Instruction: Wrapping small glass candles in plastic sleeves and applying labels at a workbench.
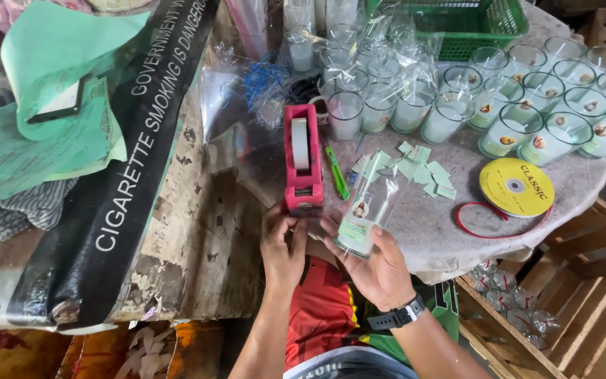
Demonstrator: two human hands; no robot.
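Pink tape dispenser [301, 160], green cutter [337, 173], yellow ribbon spool [515, 187], green basket [471, 21], pale green paper labels [422, 170]

A clear glass candle [363, 214] with a pale green label lay tilted beside a pink tape dispenser [301, 160] standing upright on the table edge.

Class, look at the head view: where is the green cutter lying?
The green cutter lies on the table near the picture's middle, just right of the pink tape dispenser and left of the pale green paper slips.
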